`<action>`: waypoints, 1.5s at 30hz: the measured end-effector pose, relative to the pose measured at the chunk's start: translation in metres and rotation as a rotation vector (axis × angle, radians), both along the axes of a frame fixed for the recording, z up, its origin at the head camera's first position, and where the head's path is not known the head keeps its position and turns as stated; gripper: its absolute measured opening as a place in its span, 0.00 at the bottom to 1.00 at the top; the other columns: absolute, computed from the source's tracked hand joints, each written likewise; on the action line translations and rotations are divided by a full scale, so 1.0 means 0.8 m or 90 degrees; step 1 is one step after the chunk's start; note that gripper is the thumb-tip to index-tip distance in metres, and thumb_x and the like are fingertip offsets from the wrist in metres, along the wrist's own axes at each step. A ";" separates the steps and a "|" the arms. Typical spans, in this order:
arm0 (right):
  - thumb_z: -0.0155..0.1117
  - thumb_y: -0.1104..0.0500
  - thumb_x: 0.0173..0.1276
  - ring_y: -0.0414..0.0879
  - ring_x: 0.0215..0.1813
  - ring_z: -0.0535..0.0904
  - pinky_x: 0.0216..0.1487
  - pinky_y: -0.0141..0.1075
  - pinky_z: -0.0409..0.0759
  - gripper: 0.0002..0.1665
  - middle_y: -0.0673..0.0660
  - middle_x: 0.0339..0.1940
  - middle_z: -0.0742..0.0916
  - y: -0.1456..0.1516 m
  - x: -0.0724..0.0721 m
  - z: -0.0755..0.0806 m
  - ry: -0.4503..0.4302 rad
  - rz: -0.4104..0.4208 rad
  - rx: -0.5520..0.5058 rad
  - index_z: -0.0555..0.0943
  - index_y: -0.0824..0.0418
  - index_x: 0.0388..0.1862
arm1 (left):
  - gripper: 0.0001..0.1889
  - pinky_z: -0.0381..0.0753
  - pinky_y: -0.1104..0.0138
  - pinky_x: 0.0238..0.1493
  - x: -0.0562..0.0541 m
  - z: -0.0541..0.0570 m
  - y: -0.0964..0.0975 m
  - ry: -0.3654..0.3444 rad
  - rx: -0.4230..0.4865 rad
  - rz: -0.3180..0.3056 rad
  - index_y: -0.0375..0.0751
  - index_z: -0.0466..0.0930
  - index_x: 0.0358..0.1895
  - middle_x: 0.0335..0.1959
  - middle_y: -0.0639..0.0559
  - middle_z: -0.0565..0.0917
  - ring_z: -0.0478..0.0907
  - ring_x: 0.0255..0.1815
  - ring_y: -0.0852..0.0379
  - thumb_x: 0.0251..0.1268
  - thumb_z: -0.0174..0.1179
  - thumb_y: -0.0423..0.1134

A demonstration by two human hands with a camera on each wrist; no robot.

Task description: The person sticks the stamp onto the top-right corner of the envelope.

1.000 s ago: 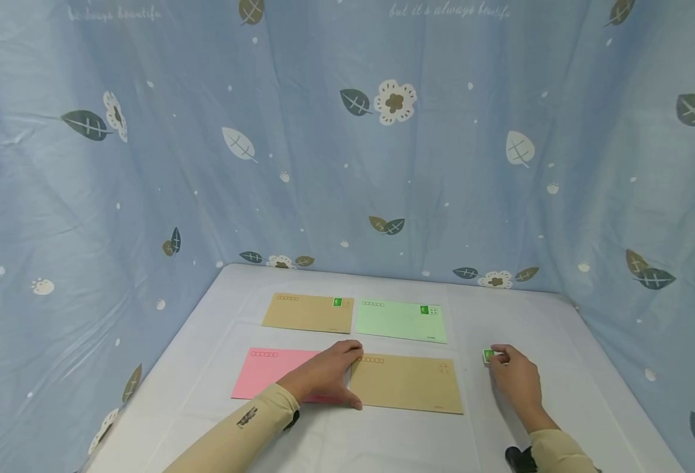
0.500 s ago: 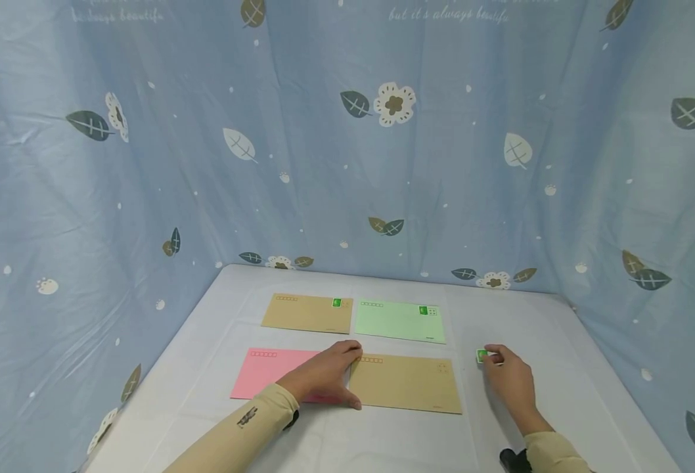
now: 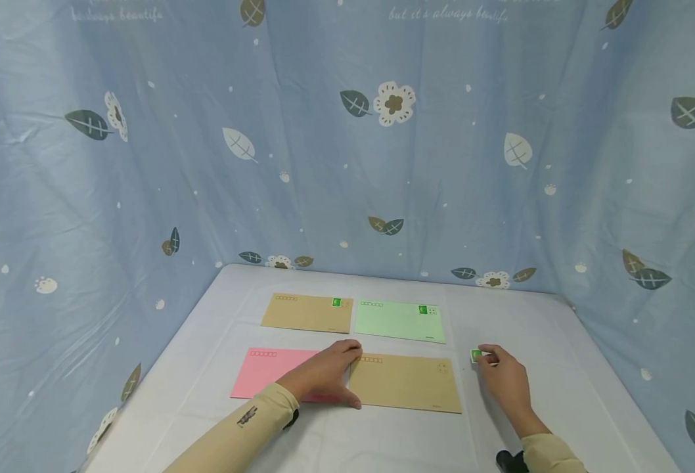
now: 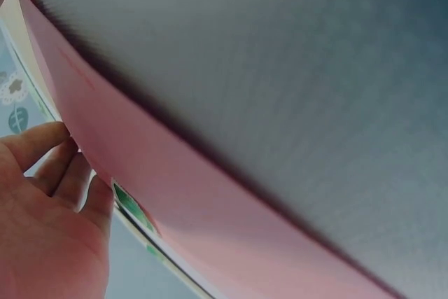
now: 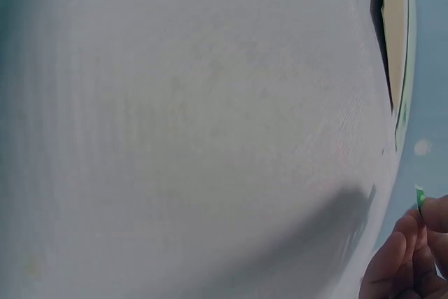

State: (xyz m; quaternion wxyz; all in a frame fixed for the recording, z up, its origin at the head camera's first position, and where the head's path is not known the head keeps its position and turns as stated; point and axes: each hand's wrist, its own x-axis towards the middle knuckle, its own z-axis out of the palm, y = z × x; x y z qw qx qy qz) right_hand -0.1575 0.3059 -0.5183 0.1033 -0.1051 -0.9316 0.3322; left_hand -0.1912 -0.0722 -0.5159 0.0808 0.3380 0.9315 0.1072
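Observation:
My right hand (image 3: pixel 506 381) pinches a small green stamp (image 3: pixel 475 355) with a white border, off the right end of the front brown envelope (image 3: pixel 403 387). The stamp's edge shows at the fingertips in the right wrist view. My left hand (image 3: pixel 326 373) lies over the right part of a pink envelope (image 3: pixel 265 374). Its fingertips and thumb are spread at the left edge of the front brown envelope. In the left wrist view, a green stamp (image 4: pixel 131 206) shows on the pink envelope; my hand hides it from the head view.
Behind, another brown envelope (image 3: pixel 306 316) and a light green envelope (image 3: pixel 397 325) lie side by side, each with a green stamp at its top right. All rest on a white table (image 3: pixel 383 447). A blue patterned curtain (image 3: pixel 324 164) surrounds its back and sides.
My right hand has moved a little left with the stamp, closer to the front brown envelope. The left hand and the envelopes have stayed in place.

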 end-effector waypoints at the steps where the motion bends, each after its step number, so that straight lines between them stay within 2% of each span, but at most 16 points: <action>1: 0.62 0.60 0.73 0.49 0.34 0.81 0.25 0.34 0.74 0.18 0.62 0.39 0.88 -0.001 0.000 0.000 0.001 0.000 0.000 0.82 0.69 0.57 | 0.57 0.64 0.64 0.76 0.000 0.001 0.000 -0.001 0.001 0.001 0.38 0.68 0.73 0.74 0.50 0.65 0.61 0.76 0.54 0.42 0.76 0.71; 12: 0.64 0.60 0.72 0.50 0.37 0.82 0.28 0.33 0.75 0.18 0.60 0.39 0.88 -0.019 0.000 -0.002 0.007 -0.005 0.002 0.83 0.67 0.56 | 0.56 0.64 0.65 0.75 0.003 0.004 -0.002 -0.001 0.005 0.004 0.39 0.69 0.72 0.74 0.50 0.66 0.62 0.75 0.55 0.42 0.76 0.70; 27: 0.65 0.60 0.71 0.48 0.35 0.79 0.25 0.30 0.72 0.17 0.58 0.37 0.87 -0.038 -0.001 -0.004 0.010 -0.004 0.001 0.84 0.65 0.56 | 0.56 0.64 0.65 0.75 0.002 0.006 -0.002 -0.002 0.010 0.006 0.39 0.70 0.72 0.74 0.51 0.66 0.61 0.75 0.55 0.41 0.77 0.70; 45: 0.66 0.60 0.71 0.48 0.36 0.80 0.29 0.34 0.74 0.16 0.56 0.35 0.87 -0.053 0.000 -0.008 0.000 0.011 0.004 0.84 0.66 0.54 | 0.57 0.64 0.66 0.75 0.000 0.004 -0.001 0.003 0.004 0.002 0.40 0.70 0.72 0.73 0.53 0.67 0.62 0.75 0.56 0.40 0.76 0.72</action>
